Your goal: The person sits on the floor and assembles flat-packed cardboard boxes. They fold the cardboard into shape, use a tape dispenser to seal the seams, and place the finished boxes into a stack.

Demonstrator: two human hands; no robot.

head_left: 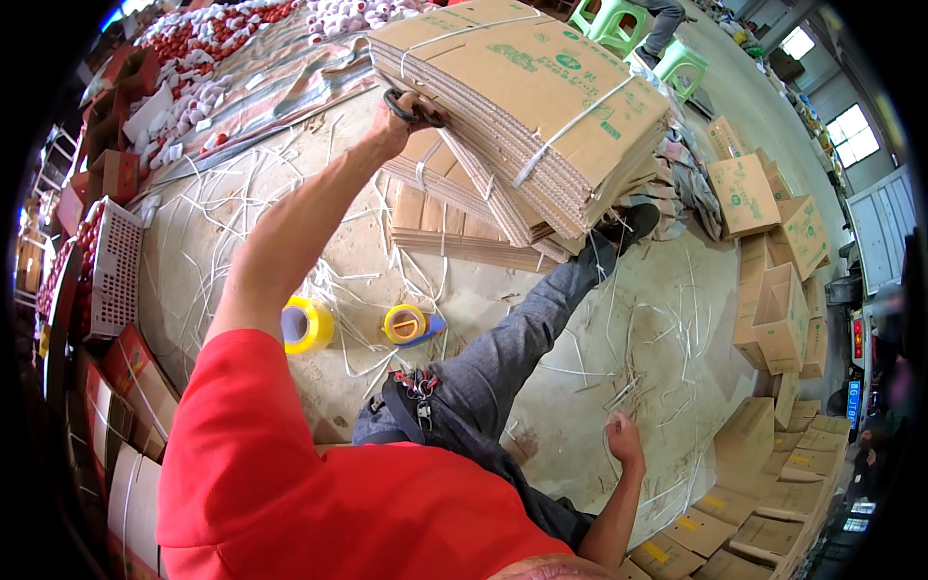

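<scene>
My left hand (401,118) reaches forward and grips a pair of black-handled scissors (416,106) at the edge of a big bundle of flattened cardboard boxes (527,97). White straps (570,126) bind the bundle. It leans on more strapped bundles (454,227) lying on the floor. My right hand (623,440) hangs low beside my leg, fingers loosely curled, with nothing seen in it. My grey trouser leg and black shoe (628,227) stretch toward the bundles.
Two yellow tape rolls (307,324) (406,324) lie on the concrete floor among cut white strap pieces (242,208). Assembled cartons (778,314) and flat ones (744,522) pile up at the right. A white crate of red fruit (106,266) stands left. Green stools (619,21) and another person's leg (667,19) are beyond.
</scene>
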